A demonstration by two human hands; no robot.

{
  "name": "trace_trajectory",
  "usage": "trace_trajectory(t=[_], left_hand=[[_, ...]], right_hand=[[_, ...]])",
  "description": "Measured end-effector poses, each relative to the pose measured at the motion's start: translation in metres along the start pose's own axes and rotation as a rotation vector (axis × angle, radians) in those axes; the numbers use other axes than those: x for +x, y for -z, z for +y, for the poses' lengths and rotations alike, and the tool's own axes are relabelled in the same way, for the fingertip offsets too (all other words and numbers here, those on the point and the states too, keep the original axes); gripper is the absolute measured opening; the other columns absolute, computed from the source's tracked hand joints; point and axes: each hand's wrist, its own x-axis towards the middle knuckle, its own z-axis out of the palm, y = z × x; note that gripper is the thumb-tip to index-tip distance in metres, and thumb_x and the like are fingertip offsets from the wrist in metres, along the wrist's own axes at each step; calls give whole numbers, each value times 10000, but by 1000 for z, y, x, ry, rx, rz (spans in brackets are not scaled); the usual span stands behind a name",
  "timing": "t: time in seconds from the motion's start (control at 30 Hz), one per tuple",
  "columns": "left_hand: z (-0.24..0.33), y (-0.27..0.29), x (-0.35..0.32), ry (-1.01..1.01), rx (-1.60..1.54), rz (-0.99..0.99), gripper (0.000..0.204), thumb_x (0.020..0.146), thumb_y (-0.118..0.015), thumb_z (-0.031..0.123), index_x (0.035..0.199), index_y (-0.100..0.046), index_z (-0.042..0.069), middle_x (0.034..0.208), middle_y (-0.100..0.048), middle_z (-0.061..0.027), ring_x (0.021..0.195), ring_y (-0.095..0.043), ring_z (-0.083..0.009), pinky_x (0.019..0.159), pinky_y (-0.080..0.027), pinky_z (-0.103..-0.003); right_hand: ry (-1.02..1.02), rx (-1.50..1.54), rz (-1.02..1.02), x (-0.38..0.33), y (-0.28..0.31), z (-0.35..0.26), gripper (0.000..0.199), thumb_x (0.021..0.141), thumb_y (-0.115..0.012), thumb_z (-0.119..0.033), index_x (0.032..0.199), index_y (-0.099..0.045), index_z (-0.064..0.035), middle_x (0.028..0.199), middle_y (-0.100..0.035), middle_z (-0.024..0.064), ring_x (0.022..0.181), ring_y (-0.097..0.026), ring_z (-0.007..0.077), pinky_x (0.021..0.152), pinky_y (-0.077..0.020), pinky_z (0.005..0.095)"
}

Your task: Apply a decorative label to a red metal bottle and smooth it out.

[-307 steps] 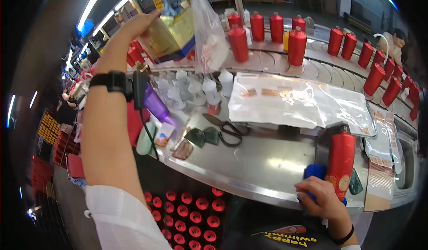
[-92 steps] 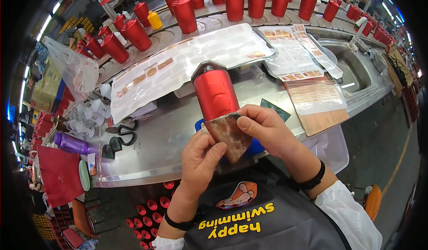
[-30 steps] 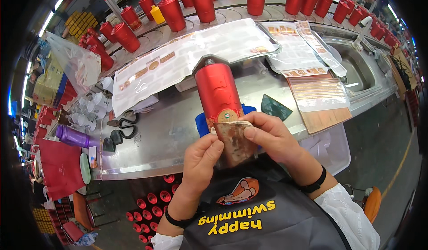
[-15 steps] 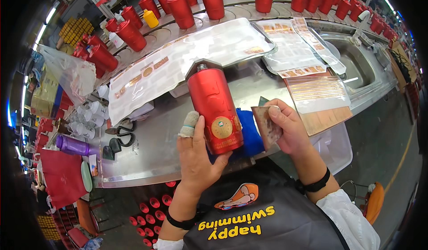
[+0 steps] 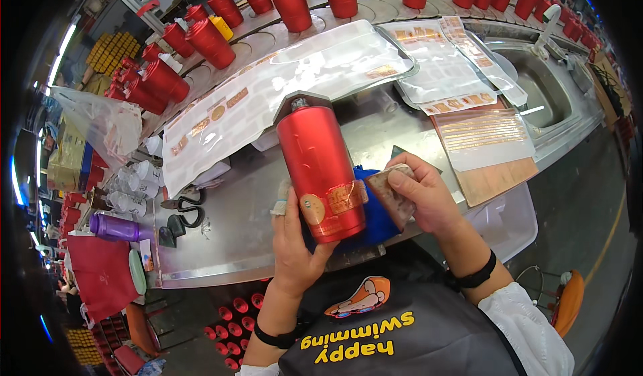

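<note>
My left hand [image 5: 293, 245] grips a shiny red bottle [image 5: 315, 158] round its lower part, tilted with its neck away from me. A gold round decal and a gold band show low on its side. One finger of that hand wears a whitish wrap. Behind the bottle's neck is a dark angular holder [image 5: 284, 110]. Pinched in my right hand [image 5: 429, 198] is a flat, brownish, stained scraper-like piece [image 5: 392, 198], its edge close to the bottle's lower right side. Under and beside the bottle lies a blue cloth [image 5: 377, 218], partly hidden.
Transparent decal sheets [image 5: 268, 84] lie on a tray across the metal bench [image 5: 221, 242]. More sheets rest on a brown board [image 5: 495, 178] by the sink [image 5: 539, 88]. Red bottles [image 5: 288, 4] stand along the conveyor behind. Dark clamps [image 5: 173, 228] and a purple bottle [image 5: 115, 228] are at left.
The red bottle has been turned in my left hand, so the round decal shifted left and a gold band came into view. My right hand with the flat piece moved slightly left.
</note>
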Motion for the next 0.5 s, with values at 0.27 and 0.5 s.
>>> trace_trajectory(t=[0.27, 0.5], left_hand=[[2, -4, 3, -5, 132, 18, 886, 787, -729, 409, 1379, -320, -107, 1341, -437, -290, 1211, -434, -464, 1024, -330, -496], [-14, -8, -4, 32, 65, -83, 868, 835, -652, 471, 1379, -317, -117, 1343, -436, -297, 1213, -427, -467, 1023, -321, -500]], right_hand=[[-5, -61, -8, 3, 6, 2, 162, 922, -629, -170, 1031, -583, -59, 857, -623, -13, 767, -564, 37, 683, -467, 203], [265, -509, 19, 6, 4, -5, 240, 940, -524, -68, 1172, -567, -23, 1044, -614, 50, 834, -594, 93, 750, -481, 232]])
